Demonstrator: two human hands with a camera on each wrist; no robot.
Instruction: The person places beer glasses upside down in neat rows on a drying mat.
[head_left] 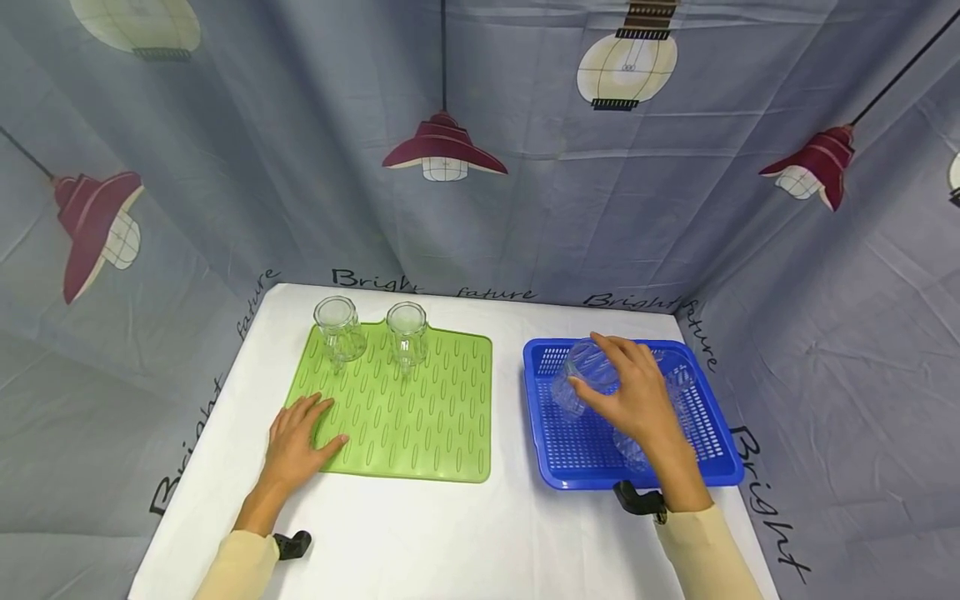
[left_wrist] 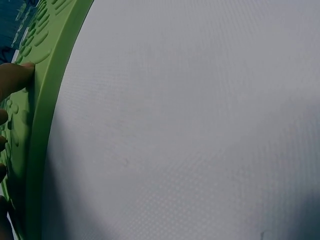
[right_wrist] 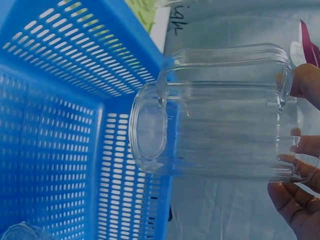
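My right hand (head_left: 633,392) pinches a clear glass mug (head_left: 590,363) over the blue basket (head_left: 551,477). In the right wrist view the fingers and thumb are at one end of the glass mug (right_wrist: 225,130), its handle (right_wrist: 225,55) along the upper side. My left hand (head_left: 296,442) lies with fingers spread at the left edge of the green drying mat (head_left: 420,425); the left wrist view shows its thumb (left_wrist: 15,80) near the mat's rim. On the mat's back part stand two clear glass mugs, a left one (head_left: 342,329) and a right one (head_left: 408,333).
More clear glassware (head_left: 633,450) lies in the basket, partly hidden behind my right hand and forearm. A white cloth (head_left: 420,533) covers the table. A grey curtain (head_left: 517,217) printed with lamps hangs behind it and at both sides.
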